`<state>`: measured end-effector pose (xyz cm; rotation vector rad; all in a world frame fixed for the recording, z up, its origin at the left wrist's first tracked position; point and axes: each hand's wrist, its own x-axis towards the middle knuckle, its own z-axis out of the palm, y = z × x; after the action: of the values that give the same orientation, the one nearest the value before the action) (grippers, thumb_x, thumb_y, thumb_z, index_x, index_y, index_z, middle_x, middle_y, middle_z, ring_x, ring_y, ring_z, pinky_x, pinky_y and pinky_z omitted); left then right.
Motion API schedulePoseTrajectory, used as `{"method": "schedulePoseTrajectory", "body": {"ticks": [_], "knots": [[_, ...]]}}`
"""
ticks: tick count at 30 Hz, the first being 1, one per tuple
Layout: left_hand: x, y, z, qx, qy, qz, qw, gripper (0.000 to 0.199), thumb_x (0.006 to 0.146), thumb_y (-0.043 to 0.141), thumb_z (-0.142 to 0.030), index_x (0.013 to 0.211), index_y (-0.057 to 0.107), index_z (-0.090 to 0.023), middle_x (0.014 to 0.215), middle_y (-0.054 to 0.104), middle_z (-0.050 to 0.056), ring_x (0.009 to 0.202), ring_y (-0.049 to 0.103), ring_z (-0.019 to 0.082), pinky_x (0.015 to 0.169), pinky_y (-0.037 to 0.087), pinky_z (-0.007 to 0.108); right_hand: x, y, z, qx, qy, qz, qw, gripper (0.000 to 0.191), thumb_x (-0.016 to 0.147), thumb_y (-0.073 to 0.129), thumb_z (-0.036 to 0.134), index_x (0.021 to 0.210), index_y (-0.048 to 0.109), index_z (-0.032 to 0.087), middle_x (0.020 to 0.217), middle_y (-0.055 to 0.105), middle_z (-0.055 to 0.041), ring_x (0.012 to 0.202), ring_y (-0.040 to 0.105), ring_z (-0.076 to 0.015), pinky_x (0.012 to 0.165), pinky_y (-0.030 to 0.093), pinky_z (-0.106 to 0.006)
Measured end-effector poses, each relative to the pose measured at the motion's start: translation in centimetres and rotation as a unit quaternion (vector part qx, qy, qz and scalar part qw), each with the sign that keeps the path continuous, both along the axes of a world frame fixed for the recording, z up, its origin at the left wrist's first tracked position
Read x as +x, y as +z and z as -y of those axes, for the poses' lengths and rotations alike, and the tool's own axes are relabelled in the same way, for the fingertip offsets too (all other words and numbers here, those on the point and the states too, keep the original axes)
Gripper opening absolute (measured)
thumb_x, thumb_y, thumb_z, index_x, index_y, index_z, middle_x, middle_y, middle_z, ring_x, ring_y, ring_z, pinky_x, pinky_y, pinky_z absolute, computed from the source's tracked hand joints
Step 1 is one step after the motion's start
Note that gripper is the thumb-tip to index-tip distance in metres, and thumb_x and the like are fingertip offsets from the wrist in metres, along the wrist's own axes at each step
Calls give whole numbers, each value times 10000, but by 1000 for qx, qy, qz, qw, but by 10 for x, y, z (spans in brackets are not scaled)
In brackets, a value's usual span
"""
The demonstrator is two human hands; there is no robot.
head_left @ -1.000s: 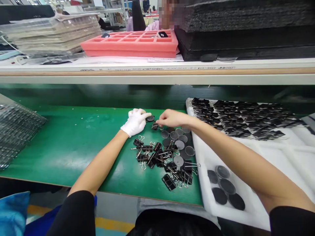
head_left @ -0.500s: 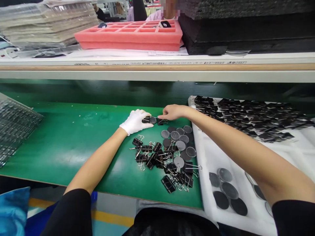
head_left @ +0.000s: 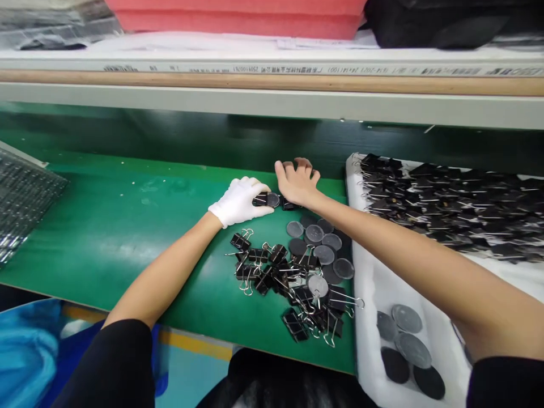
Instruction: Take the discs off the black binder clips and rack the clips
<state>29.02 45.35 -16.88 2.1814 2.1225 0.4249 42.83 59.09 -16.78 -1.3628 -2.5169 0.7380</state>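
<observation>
My left hand (head_left: 242, 201), in a white glove, has its thumb and fingers closed around a black binder clip (head_left: 260, 199). A round dark disc (head_left: 273, 200) lies against that clip, poking out past the fingertips. Bare and with fingers spread, my right hand (head_left: 298, 182) is just above and beside a second binder clip (head_left: 289, 204), partly covered by the palm. Nearer to me lies a heap of loose black binder clips (head_left: 264, 279) with wire handles. Several round discs (head_left: 325, 254), some clear-looking and some dark, overlap at the heap's right.
A white foam tray (head_left: 365, 351) on the right holds rows of black clips (head_left: 437, 209) and several discs (head_left: 413, 349). A shelf edge (head_left: 272, 103) spans the back, with a red foam block (head_left: 238, 17) on top. Clear plastic trays (head_left: 28, 195) stand at left on the green table (head_left: 106, 238).
My right hand has gone from a pinch at the second clip to spread fingers, with the hand lifted off. My left hand keeps its grip. The view has tilted downward.
</observation>
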Motion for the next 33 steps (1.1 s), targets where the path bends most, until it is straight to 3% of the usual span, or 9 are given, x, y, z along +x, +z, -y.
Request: {"method": "schedulePoseTrajectory", "body": {"ticks": [10, 25, 29, 33], "knots": [[15, 4, -10, -25, -19, 21, 999, 504, 900, 706, -588, 1265, 694, -240, 1219, 708, 73, 1133, 616, 299, 952, 395, 395, 13, -15, -3, 47, -45, -92, 994, 602, 1068, 76, 507, 1397, 493, 224, 1561, 421, -176, 1547, 273, -322, 1245, 169, -642], [12, 2, -12, -38, -34, 40, 998, 564, 915, 685, -547, 1386, 618, -245, 1345, 665, 100, 1248, 594, 325, 1035, 419, 432, 12, -1, 4, -8, -65, -90, 994, 652, 1041, 96, 573, 1445, 463, 215, 1581, 395, -190, 1557, 246, -321, 1252, 155, -593], [3, 2, -10, -35, -64, 81, 994, 673, 912, 692, -438, 1520, 487, -234, 1455, 611, 111, 1317, 579, 307, 1059, 452, 411, 9, 0, -3, -21, -66, -70, 995, 666, 1028, 105, 620, 1450, 471, 256, 1568, 432, -172, 1524, 317, -320, 1235, 217, -590], [0, -1, -9, -26, -64, 104, 992, 494, 951, 649, -387, 1415, 574, -235, 1395, 664, 89, 1279, 616, 288, 1048, 475, 397, 12, 1, -19, -7, -39, -42, 998, 761, 1022, -6, 591, 1388, 557, 233, 1448, 550, -202, 1379, 500, -334, 1139, 369, -613]]}}
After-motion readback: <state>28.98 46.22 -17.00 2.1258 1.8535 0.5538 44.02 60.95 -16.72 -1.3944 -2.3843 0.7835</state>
